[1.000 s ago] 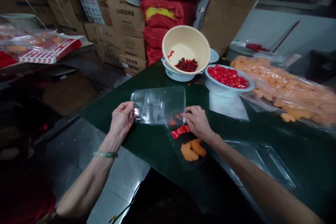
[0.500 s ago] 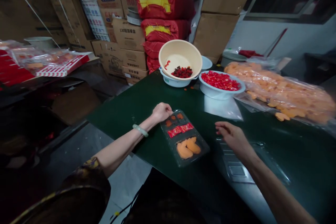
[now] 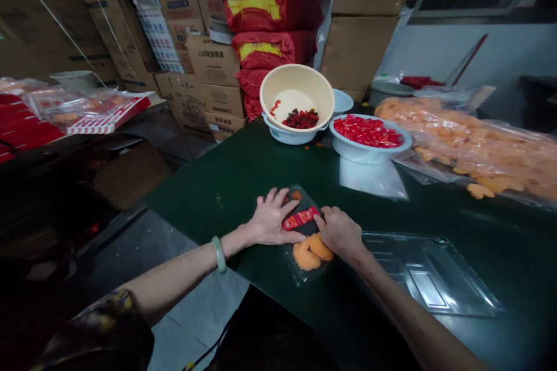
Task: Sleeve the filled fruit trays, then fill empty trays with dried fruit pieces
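A plastic tray (image 3: 298,276) lies on the dark green table, holding orange food pieces (image 3: 307,255), red sachets (image 3: 301,218) in the middle and small reddish-brown bits (image 3: 296,195) at the far end. Across its left side spreads my left hand (image 3: 275,220), fingers apart and thumb by the orange pieces. My right hand (image 3: 342,234) is closed at the tray's right edge, with its fingertips beside the sachets; the fingers' undersides are hidden. To the right of that hand, a clear plastic lid (image 3: 461,287) rests on the table.
Beyond the tray stand a blue basin (image 3: 363,153) of red sachets and a cream bowl (image 3: 278,84) with dark red bits. A clear bag of orange pieces (image 3: 470,133) lies at the right. Stacked cartons (image 3: 213,61) and red sacks (image 3: 272,0) rise behind the table (image 3: 209,185).
My left hand has spread out over the tray from its far left corner. My right hand has moved left from above the clear lid to the tray's right edge and closed there.
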Demonstrator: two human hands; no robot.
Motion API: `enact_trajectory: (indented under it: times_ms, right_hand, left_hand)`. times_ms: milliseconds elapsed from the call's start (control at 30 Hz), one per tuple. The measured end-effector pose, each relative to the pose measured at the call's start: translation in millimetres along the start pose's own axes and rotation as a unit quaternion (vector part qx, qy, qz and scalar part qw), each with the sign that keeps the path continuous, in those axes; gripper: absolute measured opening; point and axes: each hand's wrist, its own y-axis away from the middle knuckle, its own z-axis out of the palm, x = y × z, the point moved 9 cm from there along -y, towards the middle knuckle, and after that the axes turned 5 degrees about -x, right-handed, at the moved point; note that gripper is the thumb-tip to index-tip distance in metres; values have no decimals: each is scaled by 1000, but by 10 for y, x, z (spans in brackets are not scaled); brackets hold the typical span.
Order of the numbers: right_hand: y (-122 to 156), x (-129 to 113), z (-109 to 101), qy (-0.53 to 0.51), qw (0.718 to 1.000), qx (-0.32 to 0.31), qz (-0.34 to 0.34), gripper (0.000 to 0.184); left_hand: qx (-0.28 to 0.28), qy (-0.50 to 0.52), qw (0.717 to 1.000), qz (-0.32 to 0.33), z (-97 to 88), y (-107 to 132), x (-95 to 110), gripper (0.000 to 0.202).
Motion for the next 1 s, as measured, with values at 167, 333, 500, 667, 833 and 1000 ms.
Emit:
enact_trajectory:
  times_ms: [167, 333, 500, 667, 833, 1000]
  right_hand:
    - [167, -12, 25, 7, 999, -27, -19, 32]
    - [131, -2, 100, -88, 994, -70, -14, 21]
    - [70, 33, 157, -416, 903, -107, 1, 16]
    - [82, -122, 460, -649, 715, -255, 48, 23]
    - [0, -232, 543, -725, 642, -249, 21, 43]
    - [378, 264, 270, -771, 609, -185, 6, 53]
  left_hand:
    - [-41, -10, 999, 9, 57, 79, 11, 105]
    - [-44, -28, 999, -5, 62, 83, 24, 117]
    - [-22, -8, 1000, -10, 45, 140, -6, 117]
    - [-29, 14, 999, -11, 97, 196, -72, 115]
    - [-39, 36, 998, 24, 113, 255, -93, 112]
    - [64, 101, 991, 58, -348, -259, 183, 46]
